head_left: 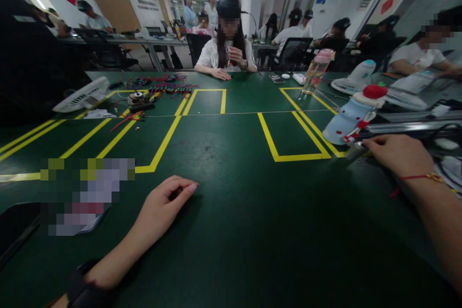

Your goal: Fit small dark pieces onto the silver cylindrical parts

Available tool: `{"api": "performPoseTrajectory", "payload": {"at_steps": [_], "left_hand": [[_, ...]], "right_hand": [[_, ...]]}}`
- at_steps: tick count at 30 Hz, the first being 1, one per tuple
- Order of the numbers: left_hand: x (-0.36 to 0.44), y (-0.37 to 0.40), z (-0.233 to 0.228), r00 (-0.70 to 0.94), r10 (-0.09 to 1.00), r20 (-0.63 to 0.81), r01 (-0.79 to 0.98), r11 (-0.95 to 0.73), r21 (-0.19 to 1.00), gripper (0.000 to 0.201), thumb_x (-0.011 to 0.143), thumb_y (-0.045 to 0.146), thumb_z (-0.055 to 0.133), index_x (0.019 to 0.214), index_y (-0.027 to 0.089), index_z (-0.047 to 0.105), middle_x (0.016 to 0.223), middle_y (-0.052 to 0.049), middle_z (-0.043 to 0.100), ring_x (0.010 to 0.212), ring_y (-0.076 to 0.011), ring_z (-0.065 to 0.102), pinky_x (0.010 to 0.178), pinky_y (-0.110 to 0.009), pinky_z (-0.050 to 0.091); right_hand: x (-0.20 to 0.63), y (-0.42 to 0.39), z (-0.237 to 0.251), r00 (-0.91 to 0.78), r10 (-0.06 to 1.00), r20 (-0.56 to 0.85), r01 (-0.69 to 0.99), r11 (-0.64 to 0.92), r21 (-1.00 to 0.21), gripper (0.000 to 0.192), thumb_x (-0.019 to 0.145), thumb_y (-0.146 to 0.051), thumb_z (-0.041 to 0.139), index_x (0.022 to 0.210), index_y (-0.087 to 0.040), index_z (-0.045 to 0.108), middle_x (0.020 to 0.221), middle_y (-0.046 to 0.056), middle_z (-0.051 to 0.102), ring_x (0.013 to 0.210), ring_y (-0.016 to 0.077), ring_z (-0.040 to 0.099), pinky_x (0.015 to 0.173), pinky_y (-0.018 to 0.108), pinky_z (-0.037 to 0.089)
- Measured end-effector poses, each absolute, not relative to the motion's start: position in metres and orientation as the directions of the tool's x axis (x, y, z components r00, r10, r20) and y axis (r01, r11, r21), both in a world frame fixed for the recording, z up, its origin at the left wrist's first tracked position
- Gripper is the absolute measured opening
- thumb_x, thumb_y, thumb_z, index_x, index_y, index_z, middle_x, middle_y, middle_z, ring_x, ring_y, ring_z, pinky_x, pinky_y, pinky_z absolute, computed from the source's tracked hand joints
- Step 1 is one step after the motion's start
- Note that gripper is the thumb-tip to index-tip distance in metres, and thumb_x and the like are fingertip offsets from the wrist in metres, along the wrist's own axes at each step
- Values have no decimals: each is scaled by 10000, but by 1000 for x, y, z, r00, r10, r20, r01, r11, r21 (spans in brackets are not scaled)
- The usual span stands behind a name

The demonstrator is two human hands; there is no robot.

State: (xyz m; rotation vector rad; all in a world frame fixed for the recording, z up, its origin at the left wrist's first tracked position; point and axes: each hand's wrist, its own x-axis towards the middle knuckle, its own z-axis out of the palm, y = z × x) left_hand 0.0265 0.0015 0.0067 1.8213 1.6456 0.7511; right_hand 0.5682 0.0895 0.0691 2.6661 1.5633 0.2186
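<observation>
Down on the dark green counter, the left hand rests with fingers loosely curled, holding nothing, index finger stretched along the surface. Well apart to the right, the right hand lies palm down, its fingertips on a small grey metallic object at the corner of a yellow tape rectangle; whether it grips the piece or only touches it I cannot tell. Just behind that hand, a pale blue bottle with a red cap lies tilted on its side, nearly touching the object. A clear pink-lidded bottle stands farther back, beside a white desk fan. Another white fan lies at far left, near a tangle of red and coloured wires. A dark phone sits at the left edge. Across the counter, a seated person in a white shirt holds something small near the chest.
</observation>
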Motion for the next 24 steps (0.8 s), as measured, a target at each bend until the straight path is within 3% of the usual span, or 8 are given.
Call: {"api": "performPoseTrajectory", "payload": {"at_steps": [8, 13, 17, 24], "left_hand": [[25, 0, 6, 86, 996, 25, 673, -76, 735, 271, 895, 493, 546, 951, 264, 680, 989, -6, 661, 930, -210, 617, 819, -326, 449], [25, 1, 6, 87, 996, 26, 673, -78, 736, 273, 893, 496, 548, 949, 264, 680, 999, -6, 661, 939, -210, 616, 827, -325, 449], [25, 1, 7, 85, 996, 23, 675, -75, 734, 280, 890, 501, 546, 952, 264, 682, 996, -8, 665, 924, -212, 619, 816, -326, 454], [26, 2, 6, 77, 997, 31, 681, -75, 729, 272, 885, 499, 548, 940, 272, 687, 988, 1, 671, 931, -211, 625, 823, -323, 455]], "right_hand": [[570, 89, 74, 468, 883, 42, 880, -469, 71, 483, 822, -575, 483, 1099, -258, 719, 1152, 142, 639, 931, 258, 568, 732, 346, 367], [567, 87, 73, 503, 861, 76, 860, -508, 52, 561, 792, -649, 472, 1118, -253, 700, 1110, 163, 642, 911, 272, 560, 688, 360, 346], [567, 88, 70, 511, 854, 96, 855, -516, 41, 499, 820, -604, 452, 1071, -253, 704, 1101, 169, 639, 882, 277, 555, 659, 370, 328], [572, 90, 66, 373, 923, 100, 928, -369, -56, 489, 746, -585, 597, 993, -173, 688, 979, 142, 664, 813, 217, 554, 703, 335, 365]]}}
